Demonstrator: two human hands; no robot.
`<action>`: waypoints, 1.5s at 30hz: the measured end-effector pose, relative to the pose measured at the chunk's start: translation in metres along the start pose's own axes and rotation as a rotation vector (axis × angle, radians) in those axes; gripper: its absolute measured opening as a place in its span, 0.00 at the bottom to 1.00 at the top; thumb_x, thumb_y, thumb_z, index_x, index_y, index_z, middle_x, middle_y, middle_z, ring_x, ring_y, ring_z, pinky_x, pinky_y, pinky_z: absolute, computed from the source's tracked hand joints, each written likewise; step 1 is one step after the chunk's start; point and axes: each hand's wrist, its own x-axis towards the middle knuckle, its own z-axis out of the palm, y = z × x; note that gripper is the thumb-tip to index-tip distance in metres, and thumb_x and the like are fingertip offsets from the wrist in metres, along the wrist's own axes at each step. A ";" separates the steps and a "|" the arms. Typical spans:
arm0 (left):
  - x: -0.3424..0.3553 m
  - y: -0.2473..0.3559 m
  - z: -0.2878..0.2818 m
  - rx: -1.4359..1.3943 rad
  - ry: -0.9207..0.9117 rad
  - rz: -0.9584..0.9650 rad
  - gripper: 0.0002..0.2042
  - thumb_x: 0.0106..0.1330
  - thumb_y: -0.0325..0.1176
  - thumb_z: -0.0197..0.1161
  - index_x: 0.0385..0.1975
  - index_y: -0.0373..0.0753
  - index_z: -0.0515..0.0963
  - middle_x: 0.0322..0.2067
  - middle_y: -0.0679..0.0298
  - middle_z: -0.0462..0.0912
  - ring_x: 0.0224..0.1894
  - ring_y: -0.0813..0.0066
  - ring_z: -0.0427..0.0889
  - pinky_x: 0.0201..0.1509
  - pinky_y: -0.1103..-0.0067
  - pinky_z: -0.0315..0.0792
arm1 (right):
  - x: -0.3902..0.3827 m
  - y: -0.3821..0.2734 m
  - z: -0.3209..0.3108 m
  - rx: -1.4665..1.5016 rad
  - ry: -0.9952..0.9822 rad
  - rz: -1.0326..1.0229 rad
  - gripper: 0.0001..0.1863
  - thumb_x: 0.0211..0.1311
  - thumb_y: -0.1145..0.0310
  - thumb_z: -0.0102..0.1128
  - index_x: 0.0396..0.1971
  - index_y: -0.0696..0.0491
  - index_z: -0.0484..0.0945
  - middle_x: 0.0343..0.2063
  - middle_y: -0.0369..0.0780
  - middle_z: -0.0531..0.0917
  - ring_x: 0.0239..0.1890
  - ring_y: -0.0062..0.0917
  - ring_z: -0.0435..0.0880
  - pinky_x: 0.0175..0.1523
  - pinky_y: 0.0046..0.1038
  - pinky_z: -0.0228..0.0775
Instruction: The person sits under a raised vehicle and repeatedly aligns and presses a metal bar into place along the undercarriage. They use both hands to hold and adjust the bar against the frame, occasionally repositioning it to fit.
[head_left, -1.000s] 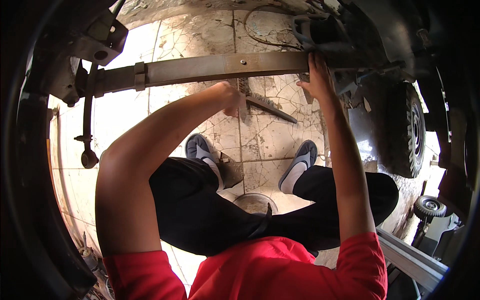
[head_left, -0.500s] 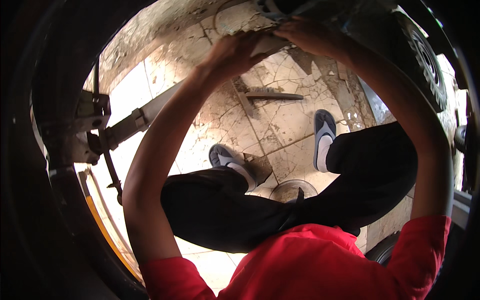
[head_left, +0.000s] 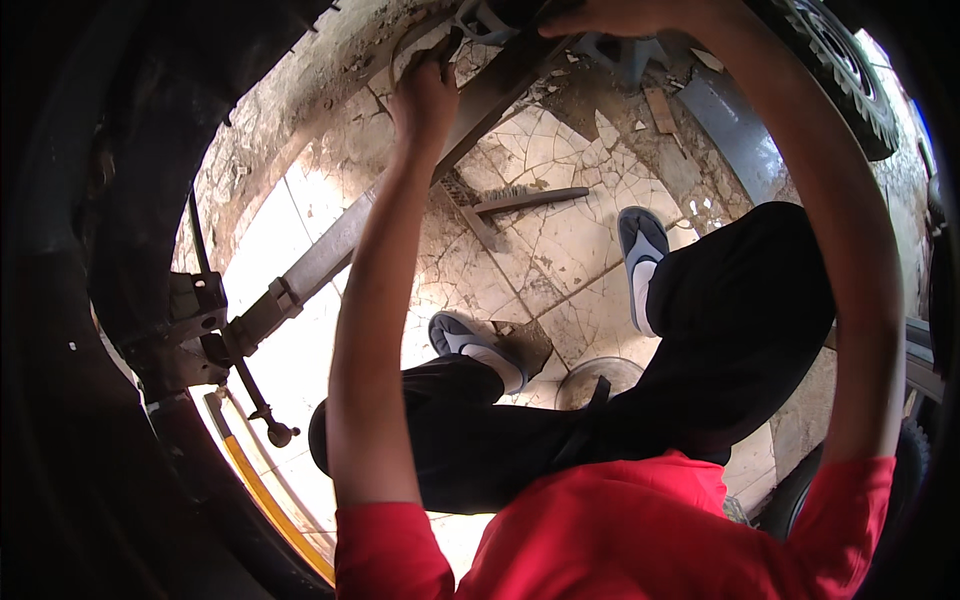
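A long grey metal beam (head_left: 335, 240) runs slantwise from a bracketed joint at the left up to the top of the view. Beside its upper part is my left hand (head_left: 425, 90), with fingers bent around a small dark thing that I cannot make out. My right hand (head_left: 610, 14) reaches in at the top edge, its fingertips pointing left at the beam's upper end. The picture's edge cuts it off, and its grip does not show. On the cracked tile floor below the beam lies a wire brush (head_left: 535, 198) with a long handle.
At the left stands the bracketed joint (head_left: 195, 335) with a rod hanging from it. A toothed-tread tyre (head_left: 850, 70) is at the upper right. A flat grey panel (head_left: 735, 135) lies near it. Below me a round stool top (head_left: 600, 380) shows between my legs. A yellow strip (head_left: 265, 490) curves at lower left.
My hands have drawn apart: the left has come away to the left of the beam, and the right has moved up toward the top edge. More of the beam now shows between them.
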 end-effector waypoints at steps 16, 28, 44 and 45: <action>-0.028 0.032 0.024 -0.141 -0.077 -0.089 0.21 0.77 0.44 0.46 0.45 0.33 0.81 0.38 0.46 0.86 0.43 0.50 0.86 0.50 0.63 0.79 | -0.001 0.058 0.038 0.034 0.091 0.069 0.26 0.69 0.56 0.58 0.64 0.51 0.72 0.54 0.47 0.82 0.58 0.38 0.80 0.62 0.38 0.71; -0.047 0.086 -0.033 -0.528 -1.138 -0.092 0.20 0.73 0.45 0.54 0.44 0.30 0.80 0.35 0.50 0.86 0.43 0.50 0.84 0.51 0.62 0.73 | 0.020 0.127 0.083 -0.103 0.015 -0.107 0.29 0.63 0.59 0.66 0.62 0.53 0.72 0.46 0.46 0.85 0.48 0.35 0.85 0.56 0.34 0.76; -0.026 0.055 0.096 0.045 -0.076 0.019 0.27 0.74 0.40 0.46 0.67 0.31 0.63 0.67 0.43 0.65 0.71 0.49 0.62 0.74 0.60 0.57 | 0.015 0.145 0.088 -0.174 -0.115 -0.071 0.31 0.65 0.56 0.64 0.65 0.52 0.69 0.46 0.48 0.85 0.47 0.38 0.85 0.51 0.38 0.78; -0.033 0.041 0.112 0.059 -0.061 0.002 0.28 0.73 0.43 0.47 0.66 0.30 0.65 0.68 0.41 0.63 0.73 0.48 0.58 0.75 0.56 0.52 | 0.016 0.146 0.094 -0.150 -0.167 -0.037 0.31 0.65 0.57 0.64 0.65 0.52 0.69 0.47 0.48 0.85 0.48 0.38 0.85 0.52 0.38 0.78</action>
